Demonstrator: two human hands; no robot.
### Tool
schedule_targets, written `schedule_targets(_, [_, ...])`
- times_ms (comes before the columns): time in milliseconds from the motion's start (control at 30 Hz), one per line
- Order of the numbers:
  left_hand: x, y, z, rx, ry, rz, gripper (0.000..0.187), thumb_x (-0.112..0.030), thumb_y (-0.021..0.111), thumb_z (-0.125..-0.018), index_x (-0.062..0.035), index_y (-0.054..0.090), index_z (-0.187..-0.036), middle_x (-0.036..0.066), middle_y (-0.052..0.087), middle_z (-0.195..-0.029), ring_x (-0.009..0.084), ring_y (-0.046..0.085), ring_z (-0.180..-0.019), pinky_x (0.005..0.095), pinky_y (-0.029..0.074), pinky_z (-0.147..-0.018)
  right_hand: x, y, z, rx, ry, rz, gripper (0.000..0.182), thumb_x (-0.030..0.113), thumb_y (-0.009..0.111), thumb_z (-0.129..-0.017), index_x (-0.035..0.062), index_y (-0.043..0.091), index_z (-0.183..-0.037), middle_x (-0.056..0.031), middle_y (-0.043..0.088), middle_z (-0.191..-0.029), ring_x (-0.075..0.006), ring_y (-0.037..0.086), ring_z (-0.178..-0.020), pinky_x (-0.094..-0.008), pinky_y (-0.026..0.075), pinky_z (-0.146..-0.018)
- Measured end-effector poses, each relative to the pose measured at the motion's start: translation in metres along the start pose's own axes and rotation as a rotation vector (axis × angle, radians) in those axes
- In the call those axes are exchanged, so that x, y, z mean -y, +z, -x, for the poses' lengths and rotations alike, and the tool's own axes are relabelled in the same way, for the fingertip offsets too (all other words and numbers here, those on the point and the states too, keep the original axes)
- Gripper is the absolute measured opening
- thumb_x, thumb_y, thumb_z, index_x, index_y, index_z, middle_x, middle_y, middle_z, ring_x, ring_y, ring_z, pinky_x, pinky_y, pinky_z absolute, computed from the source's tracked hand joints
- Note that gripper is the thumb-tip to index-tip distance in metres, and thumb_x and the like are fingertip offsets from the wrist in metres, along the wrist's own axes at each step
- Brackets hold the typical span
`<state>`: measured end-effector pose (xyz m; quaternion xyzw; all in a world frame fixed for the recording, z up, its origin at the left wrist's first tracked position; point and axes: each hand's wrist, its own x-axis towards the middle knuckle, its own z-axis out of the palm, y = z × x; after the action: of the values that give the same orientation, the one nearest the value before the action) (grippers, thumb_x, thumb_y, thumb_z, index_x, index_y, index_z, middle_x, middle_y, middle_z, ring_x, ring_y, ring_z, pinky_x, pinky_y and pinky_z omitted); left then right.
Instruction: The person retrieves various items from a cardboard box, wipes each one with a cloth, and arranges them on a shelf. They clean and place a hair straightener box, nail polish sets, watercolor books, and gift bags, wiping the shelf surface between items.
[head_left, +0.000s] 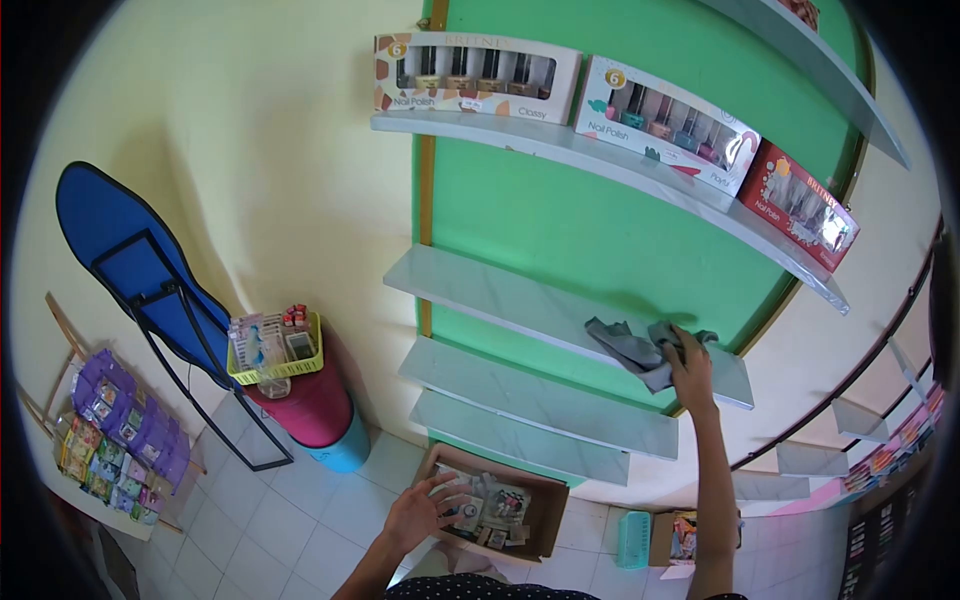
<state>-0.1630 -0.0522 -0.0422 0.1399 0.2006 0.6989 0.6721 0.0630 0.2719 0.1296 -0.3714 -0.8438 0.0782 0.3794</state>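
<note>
My right hand (pixel 690 368) grips a grey cloth (pixel 632 350) on the right part of a marbled white shelf (pixel 500 290). Part of the cloth hangs over the shelf's front edge. My left hand (pixel 424 512) is held low with its fingers spread, holding nothing. Below and beside it, a cardboard box (pixel 548 515) stands on the floor with small packaged items inside. Two more marbled shelves sit under the one with the cloth, against a green back panel (pixel 600 220).
Above, a shelf (pixel 480 128) carries boxed nail polish sets (pixel 480 78). At left, a yellow basket (pixel 275 345) of small goods tops a pink bin (pixel 320 405), beside a folded ironing board (pixel 140 260). A turquoise basket (pixel 633 540) stands on the floor at right.
</note>
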Motion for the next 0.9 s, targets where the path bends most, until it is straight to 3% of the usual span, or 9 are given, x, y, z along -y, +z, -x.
schedule_targets(33, [0.001,0.000,-0.003,-0.004,-0.012,0.008,0.053,-0.040,0.040,-0.081,-0.0069,0.033,-0.122,0.017,0.036,-0.123,0.0267,0.038,-0.111,0.0398,0.034,-0.089,0.015,0.004,0.000,0.024,0.052,0.002,0.035,0.011,0.049,-0.073,-0.0044,0.048,-0.104,-0.0213,0.052,-0.098,-0.0348,0.049,-0.092,-0.0386,0.037,-0.081])
schedule_targets(233, [0.003,0.004,-0.020,0.001,-0.041,-0.030,0.054,-0.040,0.039,-0.081,-0.0072,0.032,-0.123,0.016,0.037,-0.123,0.0258,0.039,-0.111,0.0382,0.035,-0.088,0.067,0.076,-0.024,0.042,-0.226,0.124,0.046,0.026,0.053,-0.072,-0.0045,0.047,-0.105,-0.0236,0.050,-0.100,-0.0364,0.045,-0.097,-0.0423,0.030,-0.087])
schedule_targets(533, [0.005,-0.008,-0.015,-0.073,0.024,-0.034,0.057,-0.042,0.040,-0.080,-0.0061,0.030,-0.123,0.015,0.041,-0.119,0.0256,0.041,-0.108,0.0379,0.038,-0.085,0.202,0.192,-0.061,0.055,-0.361,0.130,0.067,0.045,0.056,-0.068,-0.0077,0.042,-0.108,-0.0216,0.045,-0.109,-0.0347,0.040,-0.106,-0.0463,0.025,-0.093])
schedule_targets(700, [-0.001,-0.017,-0.014,-0.169,0.026,-0.099,0.057,-0.043,0.040,-0.080,-0.0060,0.031,-0.122,0.017,0.041,-0.118,0.0264,0.043,-0.107,0.0392,0.038,-0.085,0.186,0.182,-0.052,0.042,-0.642,0.098,0.059,0.029,0.061,-0.066,-0.0053,0.041,-0.109,-0.0191,0.043,-0.112,-0.0305,0.041,-0.106,-0.0423,0.028,-0.093])
schedule_targets(833, [-0.005,-0.028,-0.013,-0.208,0.040,-0.161,0.057,-0.043,0.041,-0.079,-0.0067,0.032,-0.122,0.017,0.042,-0.117,0.0266,0.043,-0.106,0.0396,0.038,-0.084,0.129,0.120,-0.026,0.093,-0.564,0.108,0.059,0.015,0.063,-0.060,-0.0029,0.040,-0.111,-0.0198,0.041,-0.114,-0.0313,0.039,-0.109,-0.0416,0.029,-0.093])
schedule_targets(900, [-0.009,-0.026,-0.017,-0.235,0.034,-0.203,0.056,-0.043,0.040,-0.079,-0.0072,0.032,-0.121,0.017,0.043,-0.117,0.0264,0.044,-0.105,0.0394,0.038,-0.084,0.092,0.077,-0.015,0.147,-0.477,0.148,0.056,0.003,0.055,-0.058,-0.0047,0.040,-0.112,-0.0210,0.042,-0.113,-0.0341,0.040,-0.107,-0.0412,0.029,-0.093])
